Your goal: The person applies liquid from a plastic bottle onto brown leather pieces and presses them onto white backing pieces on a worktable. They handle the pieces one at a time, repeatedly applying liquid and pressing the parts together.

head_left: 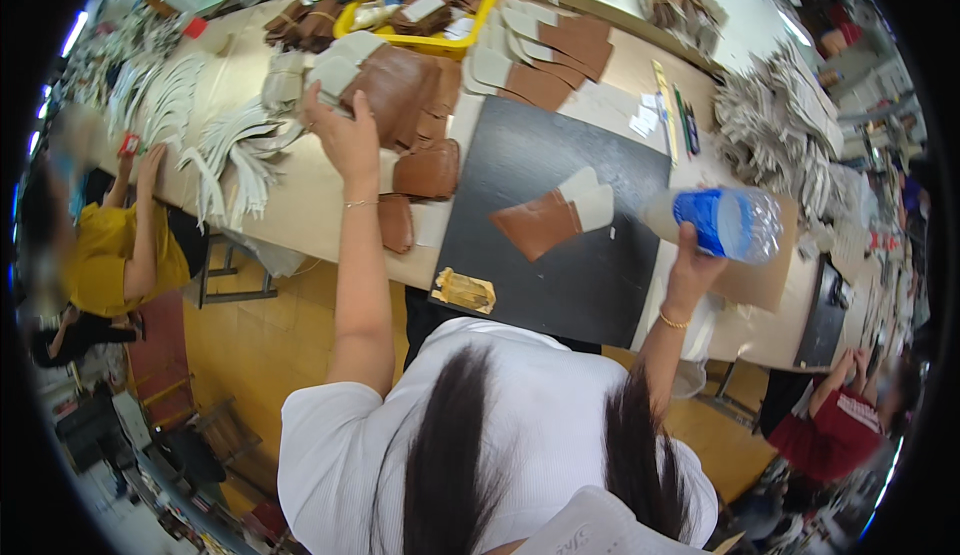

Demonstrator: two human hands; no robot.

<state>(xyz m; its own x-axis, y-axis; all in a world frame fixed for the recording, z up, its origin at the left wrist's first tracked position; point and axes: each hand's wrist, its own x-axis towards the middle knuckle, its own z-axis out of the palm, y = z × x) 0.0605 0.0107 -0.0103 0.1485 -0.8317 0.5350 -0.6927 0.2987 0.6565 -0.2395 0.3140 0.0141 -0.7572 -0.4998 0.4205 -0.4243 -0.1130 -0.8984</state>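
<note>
My left hand (345, 137) reaches over the left part of the table, fingers spread at the near edge of a stack of brown leather pieces (395, 95) with pale grey ends. A firm grip there does not show. In my right hand (692, 270) is a clear plastic bottle (745, 225) with a blue label, tilted on its side above the table's right part. Between my hands, a black cutting board (560, 160) carries a brown leather piece (537, 225) with pale grey flaps (590, 198). Smaller stacked brown leather pieces (427, 170) sit just right of my left forearm.
A yellow bin (487, 0) of brown pieces stands at the back. Fanned brown-and-grey pieces (560, 55) lie beside it. Pale strips (240, 155) cover the left; a pale heap (775, 125) and a yellow ruler (664, 105) are right. Co-workers sit at both sides.
</note>
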